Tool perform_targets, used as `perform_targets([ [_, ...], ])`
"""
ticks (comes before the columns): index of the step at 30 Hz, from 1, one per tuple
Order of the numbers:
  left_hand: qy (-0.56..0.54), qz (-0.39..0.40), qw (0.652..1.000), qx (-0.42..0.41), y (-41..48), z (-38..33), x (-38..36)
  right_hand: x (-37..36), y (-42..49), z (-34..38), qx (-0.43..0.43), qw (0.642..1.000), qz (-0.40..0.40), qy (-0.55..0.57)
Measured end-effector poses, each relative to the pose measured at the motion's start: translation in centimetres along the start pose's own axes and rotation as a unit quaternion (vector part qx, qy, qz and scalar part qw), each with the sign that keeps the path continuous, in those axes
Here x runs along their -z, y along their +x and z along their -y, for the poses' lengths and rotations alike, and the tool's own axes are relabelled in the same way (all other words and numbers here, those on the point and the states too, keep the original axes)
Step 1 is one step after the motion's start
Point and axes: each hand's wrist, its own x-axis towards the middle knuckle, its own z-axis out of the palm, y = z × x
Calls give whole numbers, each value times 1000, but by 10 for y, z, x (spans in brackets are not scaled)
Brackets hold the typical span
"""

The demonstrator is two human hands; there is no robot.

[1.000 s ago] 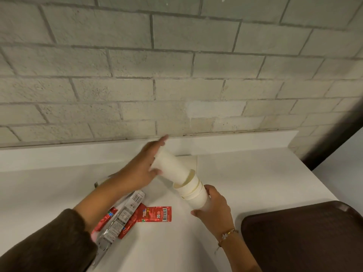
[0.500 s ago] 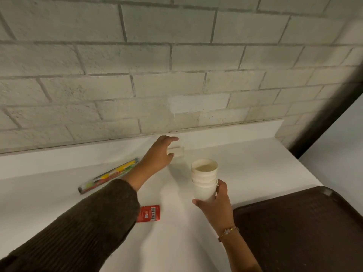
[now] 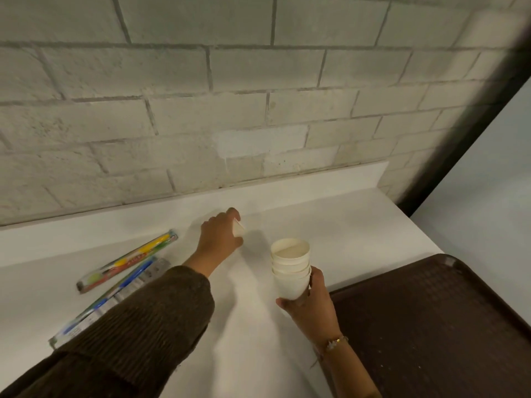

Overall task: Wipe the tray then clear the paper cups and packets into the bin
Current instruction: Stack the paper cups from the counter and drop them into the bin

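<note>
A person's right hand (image 3: 311,304) curled round the base of an upright stack of paper cups (image 3: 290,264) above the white counter (image 3: 344,225), left hand (image 3: 219,239) gripping 1 small cup (image 3: 239,228) near the wall, brown tray (image 3: 445,326) at right, 2 toothbrush packs (image 3: 126,261) at left

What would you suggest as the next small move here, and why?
Probably lift the single cup and nest it into the stack: the left hand grips that cup, and the right hand holds the stack upright, mouth open, close by.
</note>
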Motion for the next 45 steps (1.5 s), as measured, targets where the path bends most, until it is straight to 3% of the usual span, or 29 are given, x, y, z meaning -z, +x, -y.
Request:
perform_targets([
  [2, -189, -56, 976, 92, -12, -12, 16, 0, -2, -4, -7, 1000, 11, 8],
  [5, -417, -110, 889, 153, -37, -36, 51, -1, -9, -3, -3, 1000, 30, 4],
  [8, -521, -120, 836, 123, -69, -55, 76, -1, -16, 3, 30, 999, 39, -15],
  [10, -538, -110, 831, 90, -91, -61, 84, -2, -22, 10, 56, 997, 49, -26],
  [14, -476, -77, 875, 46, -132, -62, 81, -6, -38, 28, 90, 992, 88, -17],
  [21, -429, -59, 900, 51, -185, -58, 62, -27, -65, 45, 135, 977, 132, 95],
  [27, -404, -33, 911, 77, -213, -46, 54, -34, -85, 38, 160, 973, 126, 106],
  [33, -415, 44, 907, 62, -228, -30, 58, -34, -98, 33, 159, 978, 114, 72],
  [36, -414, 6, 905, 95, -226, -15, 69, -30, -101, 32, 143, 979, 114, 88],
  [38, -360, -52, 918, 157, -226, 6, 81, -27, -102, 31, 133, 979, 114, 103],
  [41, -134, -116, 958, 225, -240, 50, 93, -26, -107, 30, 121, 979, 114, 115],
  [43, 7, -70, 955, 290, -253, 80, 91, -27, -110, 28, 118, 980, 112, 113],
  [45, 67, 6, 924, 376, -266, 101, 86, -28, -112, 28, 112, 982, 109, 108],
])
